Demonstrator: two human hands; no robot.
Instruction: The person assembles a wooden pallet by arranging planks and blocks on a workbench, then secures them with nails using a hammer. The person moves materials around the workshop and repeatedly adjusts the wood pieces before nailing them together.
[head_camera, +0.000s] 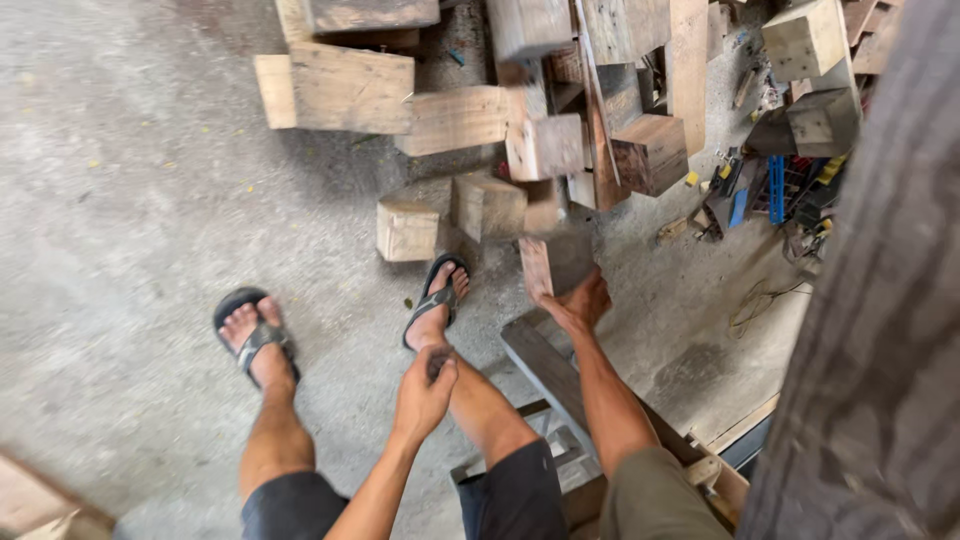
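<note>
Rough grey concrete floor (130, 200) in soft daylight, untidy pile of pale sawn wooden blocks (480, 110) at the top, scattered blue and yellow tools (765, 190) on the right, dark weathered wooden plank (880, 330) along the right edge

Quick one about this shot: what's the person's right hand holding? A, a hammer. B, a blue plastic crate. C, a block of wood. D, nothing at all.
C: the right hand grips the lower end of a blurred wood block above the concrete floor, while the left hand hangs free by the leg with nothing in it.
</note>
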